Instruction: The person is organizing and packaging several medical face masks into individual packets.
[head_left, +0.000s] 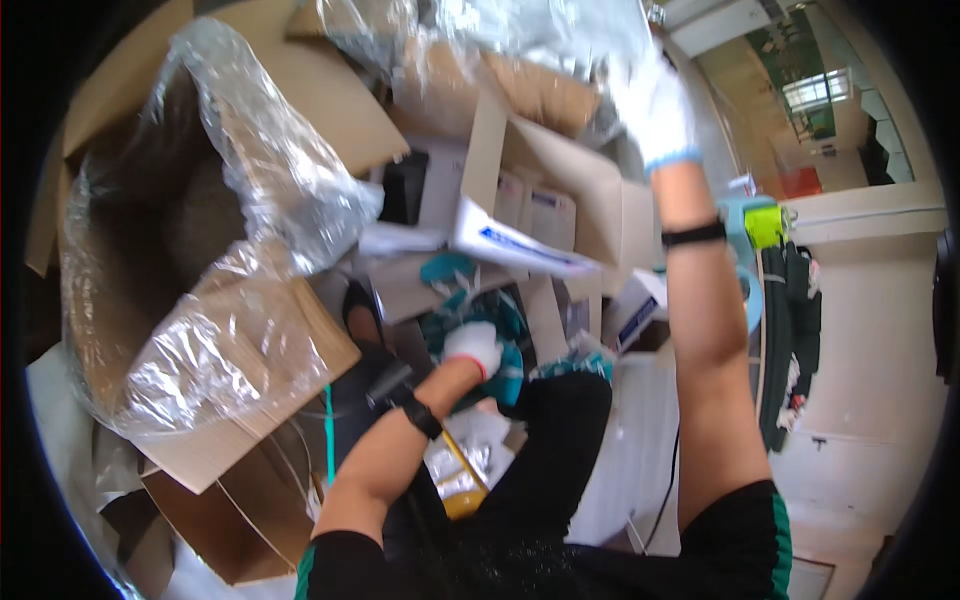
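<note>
My left hand (pixel 473 347), in a white glove with a red cuff, is closed on a teal bundle (pixel 508 335) low in front of me; its fingertips are partly hidden. High on the right, my right hand (pixel 648 108), in a white glove with a blue cuff, is smeared by motion. It reaches to the edge of a crumpled clear plastic sheet (pixel 540 30), and its fingers cannot be made out. Between the hands a white flap with a blue stripe (pixel 525 248) sticks out by an opened cardboard box (pixel 570 165) with white packages inside.
A large carton (pixel 235 400) lined with clear plastic stands open on the left. Another brown box (pixel 240 525) lies below it. Beside my left forearm is a dark block-shaped object (pixel 388 384). Dark rolled cloth (pixel 785 340) lies along the right.
</note>
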